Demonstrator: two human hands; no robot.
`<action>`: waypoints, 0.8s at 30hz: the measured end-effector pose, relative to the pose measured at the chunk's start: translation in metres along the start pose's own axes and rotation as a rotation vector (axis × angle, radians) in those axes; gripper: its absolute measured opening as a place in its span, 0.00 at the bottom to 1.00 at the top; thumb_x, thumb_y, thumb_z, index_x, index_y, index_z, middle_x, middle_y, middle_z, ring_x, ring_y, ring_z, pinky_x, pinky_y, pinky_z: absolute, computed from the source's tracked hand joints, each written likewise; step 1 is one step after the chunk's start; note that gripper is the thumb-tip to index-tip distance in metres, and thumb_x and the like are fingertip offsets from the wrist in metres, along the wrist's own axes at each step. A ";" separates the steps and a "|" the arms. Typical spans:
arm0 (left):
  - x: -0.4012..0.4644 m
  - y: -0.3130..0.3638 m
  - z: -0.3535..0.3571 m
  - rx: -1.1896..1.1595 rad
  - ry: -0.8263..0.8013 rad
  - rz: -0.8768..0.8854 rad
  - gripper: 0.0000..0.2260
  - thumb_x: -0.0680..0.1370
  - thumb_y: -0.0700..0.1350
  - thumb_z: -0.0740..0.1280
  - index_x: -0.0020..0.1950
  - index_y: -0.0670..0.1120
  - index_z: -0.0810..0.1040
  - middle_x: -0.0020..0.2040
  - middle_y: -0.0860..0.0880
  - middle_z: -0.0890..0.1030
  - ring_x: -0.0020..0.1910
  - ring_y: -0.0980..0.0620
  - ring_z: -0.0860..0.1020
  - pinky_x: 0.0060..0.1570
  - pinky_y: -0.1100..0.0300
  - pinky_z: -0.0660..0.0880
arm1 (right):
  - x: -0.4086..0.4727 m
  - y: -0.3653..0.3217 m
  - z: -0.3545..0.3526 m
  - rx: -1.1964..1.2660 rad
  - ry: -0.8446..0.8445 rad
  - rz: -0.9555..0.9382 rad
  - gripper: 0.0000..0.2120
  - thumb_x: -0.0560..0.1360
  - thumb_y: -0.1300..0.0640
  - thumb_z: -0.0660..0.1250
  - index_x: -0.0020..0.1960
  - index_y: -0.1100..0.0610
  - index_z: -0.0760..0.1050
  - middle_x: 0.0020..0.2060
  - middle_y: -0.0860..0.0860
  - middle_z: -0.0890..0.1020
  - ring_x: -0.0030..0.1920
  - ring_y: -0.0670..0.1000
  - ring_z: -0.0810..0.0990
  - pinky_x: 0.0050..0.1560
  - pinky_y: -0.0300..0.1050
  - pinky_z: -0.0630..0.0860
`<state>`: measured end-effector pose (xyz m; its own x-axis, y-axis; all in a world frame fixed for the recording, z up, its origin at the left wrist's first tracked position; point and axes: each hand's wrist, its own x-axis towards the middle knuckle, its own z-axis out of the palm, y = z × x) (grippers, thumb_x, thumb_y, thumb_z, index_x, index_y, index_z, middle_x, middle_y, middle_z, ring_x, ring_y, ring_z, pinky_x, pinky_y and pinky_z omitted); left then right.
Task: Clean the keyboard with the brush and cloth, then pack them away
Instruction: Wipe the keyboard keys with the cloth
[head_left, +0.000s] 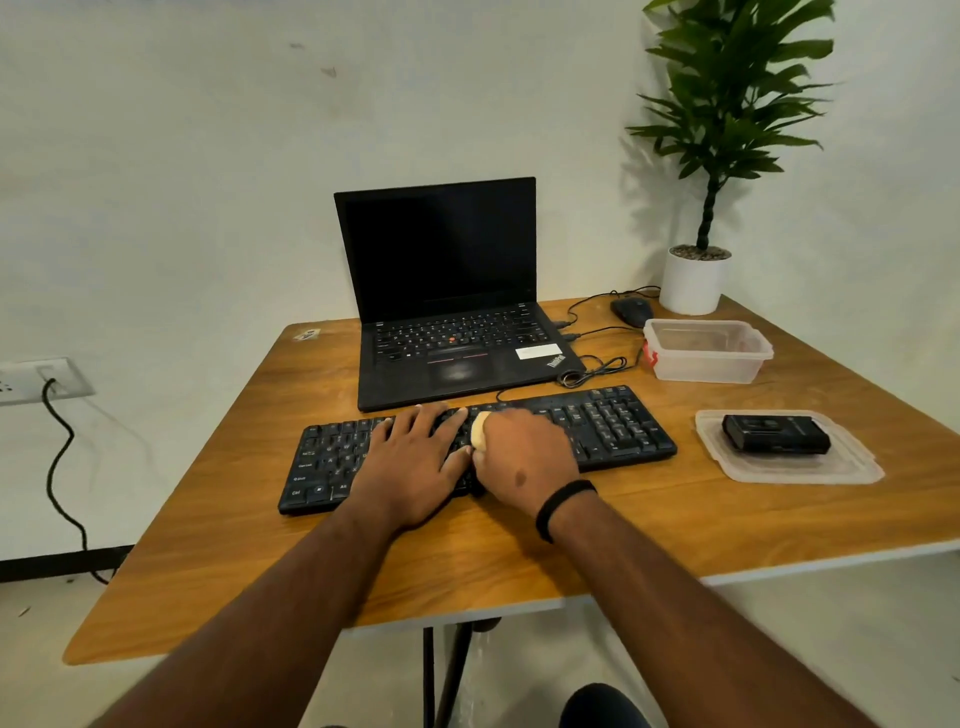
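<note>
A black keyboard (613, 421) lies across the middle of the wooden table (519, 540). My left hand (415, 457) rests flat on its left half, fingers spread over the keys. My right hand (524, 457) is closed on a small pale yellow cloth (479, 430), pressing it on the keys at the keyboard's middle; only a bit of the cloth shows beside my thumb. A black brush-like case (774, 434) lies on a clear plastic lid (852, 470) to the right.
An open black laptop (441, 291) stands behind the keyboard. A clear plastic box (706, 353), a black mouse (631, 310) with coiled cables and a potted plant (696, 280) occupy the back right. A wall socket (36, 379) with a cord is at left.
</note>
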<state>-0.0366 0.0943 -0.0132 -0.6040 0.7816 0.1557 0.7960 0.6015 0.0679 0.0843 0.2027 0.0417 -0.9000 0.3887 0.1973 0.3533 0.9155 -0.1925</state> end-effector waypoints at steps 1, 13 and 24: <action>0.000 0.000 0.000 -0.001 -0.001 0.003 0.35 0.76 0.67 0.37 0.82 0.57 0.53 0.80 0.53 0.57 0.79 0.49 0.54 0.76 0.45 0.53 | -0.005 0.003 -0.002 0.002 -0.011 -0.023 0.11 0.79 0.50 0.63 0.54 0.56 0.77 0.50 0.53 0.80 0.47 0.54 0.78 0.43 0.47 0.73; 0.000 0.001 -0.001 -0.006 -0.009 -0.003 0.34 0.77 0.67 0.38 0.82 0.57 0.53 0.80 0.53 0.56 0.79 0.49 0.53 0.75 0.45 0.52 | -0.060 -0.003 -0.001 0.011 -0.007 -0.009 0.13 0.80 0.47 0.58 0.51 0.54 0.77 0.46 0.52 0.81 0.45 0.52 0.80 0.45 0.46 0.77; -0.002 0.002 -0.001 -0.009 -0.006 -0.008 0.38 0.73 0.68 0.34 0.82 0.58 0.53 0.80 0.54 0.56 0.79 0.50 0.53 0.76 0.46 0.51 | -0.043 0.020 0.004 0.120 0.192 0.273 0.13 0.82 0.48 0.59 0.58 0.54 0.76 0.50 0.50 0.79 0.45 0.47 0.78 0.46 0.41 0.79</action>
<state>-0.0335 0.0940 -0.0124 -0.6103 0.7780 0.1491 0.7916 0.6060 0.0781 0.1295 0.2038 0.0254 -0.7081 0.6402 0.2978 0.5315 0.7610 -0.3721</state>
